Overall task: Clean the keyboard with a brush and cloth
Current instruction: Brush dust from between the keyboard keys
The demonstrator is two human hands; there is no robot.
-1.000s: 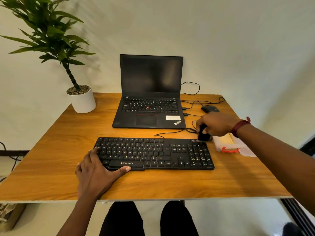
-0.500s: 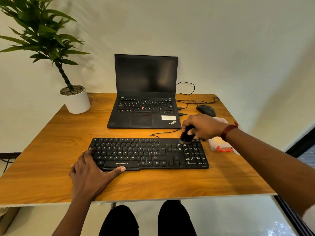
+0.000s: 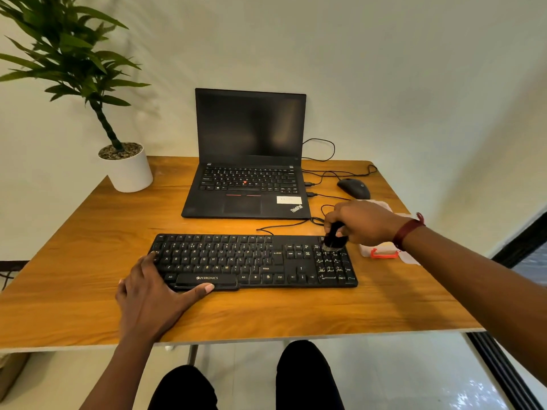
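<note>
Here the right hand (image 3: 362,223) gripped a black brush (image 3: 335,238), bristles down on the far right corner of the keyboard (image 3: 254,260). Left hand (image 3: 154,294) lay open, flat on the keyboard's near left edge, mid-table (image 3: 88,261).

**Brush meets number pad on a wooden desk**

A person's right hand (image 3: 365,223) grips a short black brush (image 3: 334,236), its bristles pressed to the far right corner of a black keyboard (image 3: 254,260). The left hand (image 3: 154,294) lies flat at the keyboard's 8 o'clock corner, thumb along the front edge. Beyond, at 12 o'clock, an open laptop (image 3: 247,161) shows a dark screen. A mouse (image 3: 353,187) sits at 1 o'clock, a potted plant (image 3: 127,167) at 10 o'clock on the table (image 3: 88,261).
</note>
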